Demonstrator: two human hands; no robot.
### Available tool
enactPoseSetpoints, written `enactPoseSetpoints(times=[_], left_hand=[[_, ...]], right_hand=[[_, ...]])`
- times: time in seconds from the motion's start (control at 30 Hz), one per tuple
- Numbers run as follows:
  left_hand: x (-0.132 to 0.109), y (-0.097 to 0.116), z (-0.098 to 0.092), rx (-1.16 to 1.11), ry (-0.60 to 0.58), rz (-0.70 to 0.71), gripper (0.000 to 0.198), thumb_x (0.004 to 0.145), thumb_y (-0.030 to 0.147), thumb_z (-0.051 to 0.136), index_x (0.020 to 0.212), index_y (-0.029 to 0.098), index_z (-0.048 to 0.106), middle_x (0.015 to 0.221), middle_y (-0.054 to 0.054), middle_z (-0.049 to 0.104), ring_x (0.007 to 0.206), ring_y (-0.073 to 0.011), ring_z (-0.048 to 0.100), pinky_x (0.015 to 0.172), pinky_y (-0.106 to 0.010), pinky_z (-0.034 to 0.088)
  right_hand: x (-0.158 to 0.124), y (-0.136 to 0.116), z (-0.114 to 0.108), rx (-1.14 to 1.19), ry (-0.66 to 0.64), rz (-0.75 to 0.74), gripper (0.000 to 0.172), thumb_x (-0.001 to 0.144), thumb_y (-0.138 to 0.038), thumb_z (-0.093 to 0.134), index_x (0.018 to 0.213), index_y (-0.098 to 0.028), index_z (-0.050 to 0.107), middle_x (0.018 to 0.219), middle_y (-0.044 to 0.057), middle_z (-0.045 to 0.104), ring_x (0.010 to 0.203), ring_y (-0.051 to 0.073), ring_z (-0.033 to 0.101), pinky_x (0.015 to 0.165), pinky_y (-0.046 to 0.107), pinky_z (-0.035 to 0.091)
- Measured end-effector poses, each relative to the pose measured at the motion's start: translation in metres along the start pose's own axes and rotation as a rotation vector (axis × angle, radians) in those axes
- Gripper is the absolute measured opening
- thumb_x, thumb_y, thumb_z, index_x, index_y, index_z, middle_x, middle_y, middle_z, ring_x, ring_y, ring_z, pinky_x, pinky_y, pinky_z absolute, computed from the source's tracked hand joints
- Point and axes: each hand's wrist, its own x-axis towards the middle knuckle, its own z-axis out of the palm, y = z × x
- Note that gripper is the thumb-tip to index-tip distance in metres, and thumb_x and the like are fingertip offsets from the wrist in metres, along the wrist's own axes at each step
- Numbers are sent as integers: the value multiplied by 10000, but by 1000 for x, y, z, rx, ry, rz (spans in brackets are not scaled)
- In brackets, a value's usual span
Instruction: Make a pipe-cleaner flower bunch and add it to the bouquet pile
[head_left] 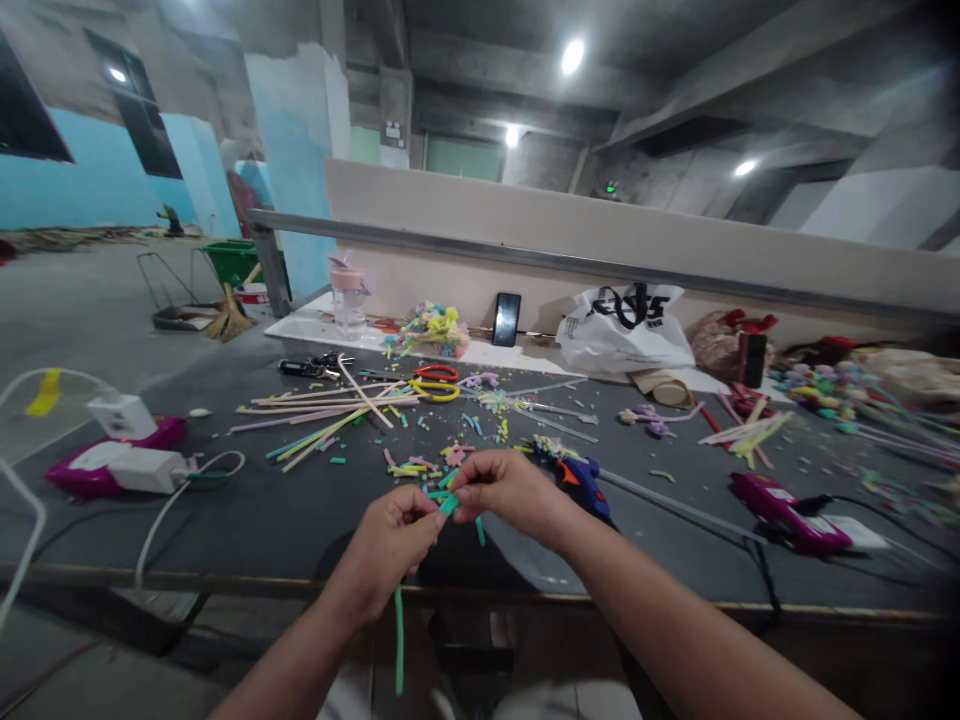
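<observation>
Both hands meet over the front of the dark table. My left hand [397, 540] is closed in a pinch on a green strip [399, 640], whose long end hangs below the table edge. My right hand [506, 492] pinches the green piece at the same spot, its fingertips touching the strip beside my left thumb. A short green end [480, 530] hangs under the right fingers. Small cut bits [411, 468] in pink, yellow and green lie just beyond the hands. Close to my right wrist is a blue glue gun [587, 487].
Coloured strips [337, 405], red-handled scissors [436, 373] and yellow-handled ones lie behind the hands. Purple power strips [112, 465] sit left and right, with cables. Along the back stand a bottle [349, 300], a phone [507, 320] and a white bag [622, 335].
</observation>
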Motion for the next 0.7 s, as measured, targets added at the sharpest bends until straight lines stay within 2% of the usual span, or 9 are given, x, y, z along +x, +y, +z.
enactPoseSetpoints(times=[0.3, 0.53, 0.7], left_hand=[[0, 9, -2, -116, -70, -85, 215, 669, 314, 610, 674, 157, 464, 483, 74, 462, 316, 4, 246, 329, -145, 144], [0, 17, -7, -127, -184, -158, 238, 685, 313, 611, 637, 150, 445, 496, 69, 446, 336, 10, 246, 334, -137, 109], [0, 20, -10, -146, -232, -181, 238, 696, 329, 603, 662, 151, 450, 541, 60, 464, 350, 11, 256, 327, -129, 105]], right_hand=[[-2, 5, -6, 30, -46, -34, 205, 598, -212, 660, 792, -155, 627, 723, -20, 600, 566, 114, 621, 587, 265, 505], [-7, -2, -3, -82, -44, -73, 139, 623, -151, 612, 760, -146, 633, 639, -26, 614, 571, 103, 609, 587, 229, 495], [-6, -4, -1, -80, -29, -34, 140, 628, -237, 633, 723, -134, 635, 607, -17, 613, 550, 118, 614, 570, 247, 500]])
